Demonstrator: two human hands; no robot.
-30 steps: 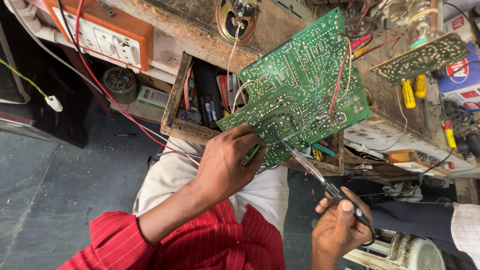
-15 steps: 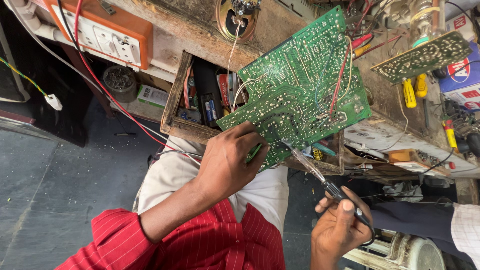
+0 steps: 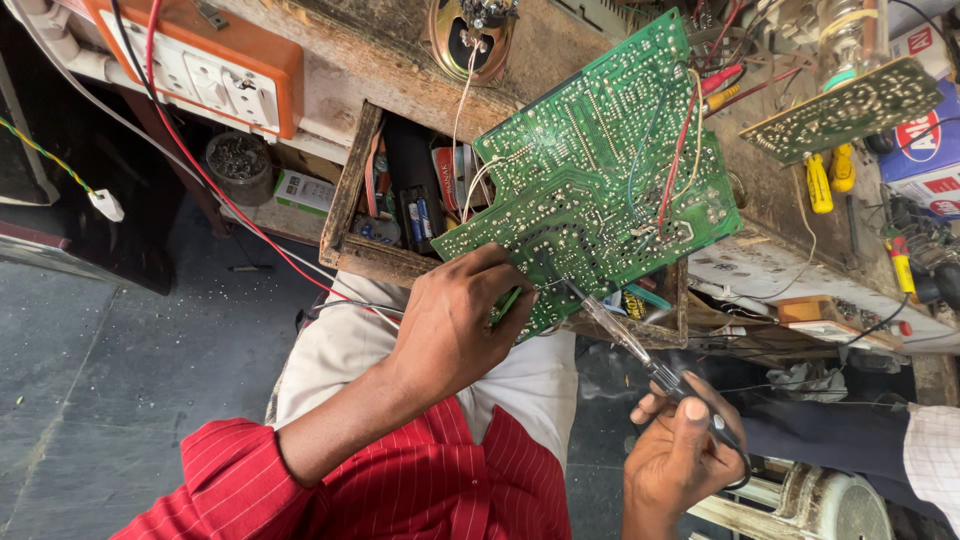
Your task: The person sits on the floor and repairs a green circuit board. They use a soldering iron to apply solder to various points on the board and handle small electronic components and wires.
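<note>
My left hand (image 3: 462, 318) grips the lower edge of a large green circuit board (image 3: 590, 180) and holds it tilted over an open wooden drawer (image 3: 350, 190). The board's solder side faces me, with red, white and blue wires running across it. My right hand (image 3: 680, 450) holds a thin tool with a clear handle and metal tip (image 3: 620, 335). Its tip touches the board's lower edge, close to my left fingers.
An orange socket box (image 3: 220, 70) with red cables sits on the workbench at upper left. A small speaker (image 3: 470, 35) lies above the drawer. At right are a second green board (image 3: 850, 110), yellow screwdrivers (image 3: 830, 175) and boxes. Another person's sleeve (image 3: 935, 460) shows at far right.
The tool tip has stayed at the board's lower edge. My right hand shifted slightly; the board and my left hand have hardly moved.
</note>
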